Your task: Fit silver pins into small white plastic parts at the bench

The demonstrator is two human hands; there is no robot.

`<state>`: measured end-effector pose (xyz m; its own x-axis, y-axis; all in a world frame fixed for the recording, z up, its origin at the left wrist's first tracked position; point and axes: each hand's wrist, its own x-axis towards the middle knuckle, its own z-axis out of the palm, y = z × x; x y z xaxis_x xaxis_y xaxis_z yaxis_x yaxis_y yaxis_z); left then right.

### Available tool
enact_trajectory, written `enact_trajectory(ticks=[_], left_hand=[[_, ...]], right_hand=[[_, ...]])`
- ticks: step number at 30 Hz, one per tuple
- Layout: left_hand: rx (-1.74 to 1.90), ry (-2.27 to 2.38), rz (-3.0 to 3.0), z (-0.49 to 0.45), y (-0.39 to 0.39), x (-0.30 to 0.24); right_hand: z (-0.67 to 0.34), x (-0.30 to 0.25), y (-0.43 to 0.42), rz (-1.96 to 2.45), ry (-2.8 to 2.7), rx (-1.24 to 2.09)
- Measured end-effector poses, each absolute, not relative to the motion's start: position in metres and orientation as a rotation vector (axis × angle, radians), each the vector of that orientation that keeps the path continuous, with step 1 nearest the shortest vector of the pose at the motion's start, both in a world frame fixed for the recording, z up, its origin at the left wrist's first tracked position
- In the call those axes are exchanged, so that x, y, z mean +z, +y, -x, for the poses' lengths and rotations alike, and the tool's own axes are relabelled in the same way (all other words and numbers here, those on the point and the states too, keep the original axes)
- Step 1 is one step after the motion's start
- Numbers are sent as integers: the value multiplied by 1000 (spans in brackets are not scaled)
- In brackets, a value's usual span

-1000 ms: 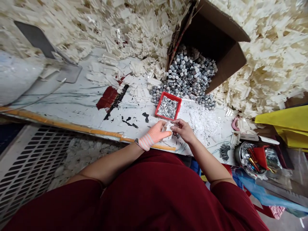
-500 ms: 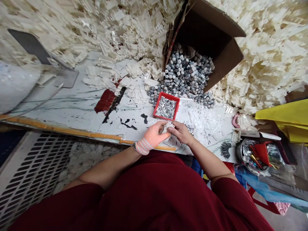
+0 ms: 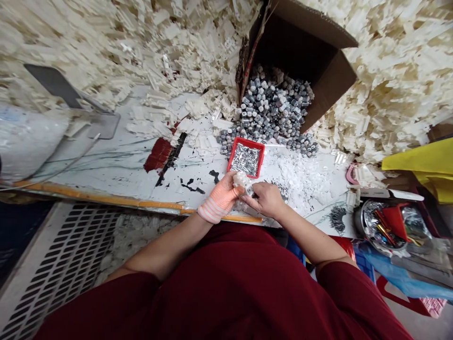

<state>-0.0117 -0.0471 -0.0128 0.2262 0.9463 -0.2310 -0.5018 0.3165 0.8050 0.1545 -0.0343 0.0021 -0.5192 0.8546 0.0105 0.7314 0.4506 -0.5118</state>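
Your gloved left hand [image 3: 221, 200] pinches a white plastic part [image 3: 241, 179] steady; your right hand [image 3: 266, 199] meets it, fingers pressed together, with the red tray [image 3: 246, 159] just beyond, probably for easy reach.

No words or numbers can be read here. The cardboard box [image 3: 311, 56] and the red tray [image 3: 246, 159] show no writing.

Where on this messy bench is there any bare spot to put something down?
Barest: the painted tabletop between the dark red stain, the metal plate and the orange front edge. Crowded: white plastic parts heaped behind, grey cylinders by the red tray, white bits right of it.
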Motion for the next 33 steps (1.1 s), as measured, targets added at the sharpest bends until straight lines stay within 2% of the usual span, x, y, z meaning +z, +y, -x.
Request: enact_trajectory(ticks=[5, 10, 18, 21, 25, 27, 29, 33], left_hand=[[1055, 682, -584, 14, -47, -14], [1090, 601, -550, 12, -52, -10], [1078, 640, -516, 11, -61, 3], [962, 811, -891, 49, -49, 2], [148, 1023, -1557, 140, -27, 20], [-73, 1223, -1744, 180, -12, 33], [-114, 1592, -1884, 202, 10, 41], [49, 2198, -1901, 197, 65, 33]], right_hand=[[-154, 11, -33, 1142, -2121, 517], [-139, 12, -38, 972, -2062, 455], [-119, 1, -47, 938, -1881, 441], [-118, -10, -51, 882, -1962, 546], [-128, -18, -48, 803, -2008, 805], [-142, -14, -38, 948, -1902, 807], [-162, -8, -24, 1127, -1769, 741], [-210, 6, -5, 1373, -1500, 592]])
